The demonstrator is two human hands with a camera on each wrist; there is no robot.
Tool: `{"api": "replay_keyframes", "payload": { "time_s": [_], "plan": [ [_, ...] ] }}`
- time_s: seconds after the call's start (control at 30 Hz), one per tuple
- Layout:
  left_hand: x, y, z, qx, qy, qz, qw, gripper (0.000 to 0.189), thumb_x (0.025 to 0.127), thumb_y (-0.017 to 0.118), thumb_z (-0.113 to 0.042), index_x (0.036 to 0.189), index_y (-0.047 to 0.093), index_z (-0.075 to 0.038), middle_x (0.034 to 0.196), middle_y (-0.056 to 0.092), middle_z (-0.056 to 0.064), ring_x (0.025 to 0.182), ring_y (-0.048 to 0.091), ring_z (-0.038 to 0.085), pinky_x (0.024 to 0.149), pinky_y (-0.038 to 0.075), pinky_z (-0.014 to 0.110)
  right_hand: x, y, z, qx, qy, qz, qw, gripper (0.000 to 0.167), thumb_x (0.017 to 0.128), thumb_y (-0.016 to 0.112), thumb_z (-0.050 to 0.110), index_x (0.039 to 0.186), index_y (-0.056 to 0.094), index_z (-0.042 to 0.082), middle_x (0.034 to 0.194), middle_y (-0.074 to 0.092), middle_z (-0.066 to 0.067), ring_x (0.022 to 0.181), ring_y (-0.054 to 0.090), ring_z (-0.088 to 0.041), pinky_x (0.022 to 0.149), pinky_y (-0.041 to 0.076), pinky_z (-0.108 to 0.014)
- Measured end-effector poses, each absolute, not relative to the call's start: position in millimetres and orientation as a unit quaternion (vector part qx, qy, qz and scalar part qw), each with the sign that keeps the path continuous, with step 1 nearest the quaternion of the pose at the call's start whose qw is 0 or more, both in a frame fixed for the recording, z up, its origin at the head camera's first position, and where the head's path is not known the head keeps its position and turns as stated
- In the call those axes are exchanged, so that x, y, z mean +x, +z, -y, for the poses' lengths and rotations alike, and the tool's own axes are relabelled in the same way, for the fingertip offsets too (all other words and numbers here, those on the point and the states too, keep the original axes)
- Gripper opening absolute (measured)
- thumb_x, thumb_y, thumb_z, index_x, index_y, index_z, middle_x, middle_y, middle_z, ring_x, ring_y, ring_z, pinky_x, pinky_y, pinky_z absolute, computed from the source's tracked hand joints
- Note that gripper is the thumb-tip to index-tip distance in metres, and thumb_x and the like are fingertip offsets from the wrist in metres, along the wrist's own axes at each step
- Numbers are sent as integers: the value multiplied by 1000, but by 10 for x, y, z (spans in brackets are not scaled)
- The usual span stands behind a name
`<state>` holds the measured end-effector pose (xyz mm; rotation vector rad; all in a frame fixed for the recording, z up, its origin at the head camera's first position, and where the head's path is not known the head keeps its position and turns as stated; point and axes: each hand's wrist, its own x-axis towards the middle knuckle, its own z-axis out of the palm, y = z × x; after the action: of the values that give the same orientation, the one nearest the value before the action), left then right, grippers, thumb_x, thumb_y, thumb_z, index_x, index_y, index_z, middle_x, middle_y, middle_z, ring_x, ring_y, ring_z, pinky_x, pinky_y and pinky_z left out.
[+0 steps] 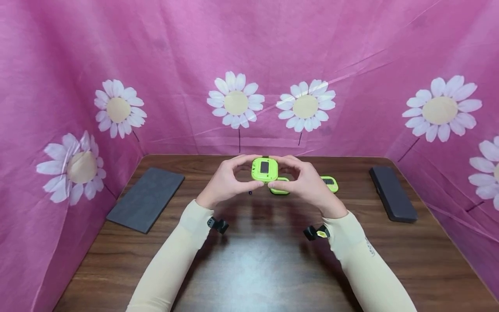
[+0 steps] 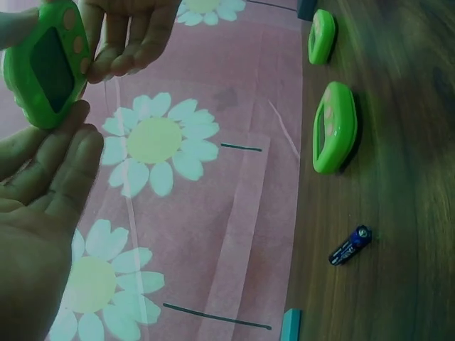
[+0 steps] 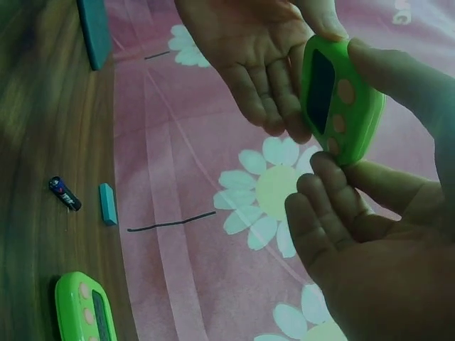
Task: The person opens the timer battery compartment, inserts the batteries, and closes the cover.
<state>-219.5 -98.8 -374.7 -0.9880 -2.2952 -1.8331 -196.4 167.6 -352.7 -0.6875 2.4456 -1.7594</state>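
Observation:
A lime-green digital timer [image 1: 264,169] is held up above the far part of the table, between both hands. My left hand [image 1: 229,181] pinches its left side with thumb and fingers. On the other side, my right hand [image 1: 308,184] pinches it the same way. The head view shows a face with a dark rectangle; a screen and several orange buttons appear in the right wrist view. Two similar timers, a nearer one [image 2: 335,128] and a farther one [image 2: 322,37], lie on the table beyond the hands. A small dark-blue battery [image 2: 350,245] lies near them.
On the wooden table [image 1: 249,268], a flat dark-grey board [image 1: 146,200] lies at left and a long dark case [image 1: 393,193] at right. A small teal block [image 3: 107,204] sits by the far edge. Pink flowered cloth [image 1: 175,52] encloses the back and sides.

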Motion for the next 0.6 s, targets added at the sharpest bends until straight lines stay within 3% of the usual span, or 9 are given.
{"api": "replay_keyframes", "payload": {
  "time_s": [0.13, 0.27, 0.37, 0.6],
  "plan": [
    [-2200, -3760, 998, -323, -592, 737, 45, 62, 86, 96, -8, 144, 74, -10, 136, 79, 12, 119, 75, 22, 112, 62, 52, -1970, -3489, -1670, -179, -580, -794, 38, 56, 101, 85, 15, 155, 68, 11, 137, 77, -6, 115, 75, -10, 98, 61, -19],
    [-2205, -3787, 984, -324, -582, 743, 65, 62, 86, 97, -11, 144, 75, -10, 132, 80, 13, 118, 75, 22, 112, 61, 58, -2005, -3456, -1650, -106, -607, -786, 44, 40, 109, 75, 24, 143, 75, 3, 106, 82, 6, 96, 75, -8, 87, 63, -22],
    [-2201, -3795, 972, -319, -559, 761, 81, 62, 85, 99, -15, 143, 75, -12, 132, 81, 7, 119, 74, 20, 112, 60, 58, -2018, -3416, -1620, -76, -620, -779, 60, 38, 111, 73, 25, 135, 78, -4, 87, 78, 7, 82, 72, -10, 80, 64, -25],
    [-2177, -3780, 928, -329, -482, 800, 138, 67, 81, 102, -25, 142, 76, -12, 130, 81, 3, 121, 74, 18, 108, 61, 43, -2029, -3288, -1580, -59, -565, -819, 78, 40, 103, 80, 32, 125, 83, -2, 85, 77, 3, 78, 73, -14, 77, 66, -29]
  ]
}}
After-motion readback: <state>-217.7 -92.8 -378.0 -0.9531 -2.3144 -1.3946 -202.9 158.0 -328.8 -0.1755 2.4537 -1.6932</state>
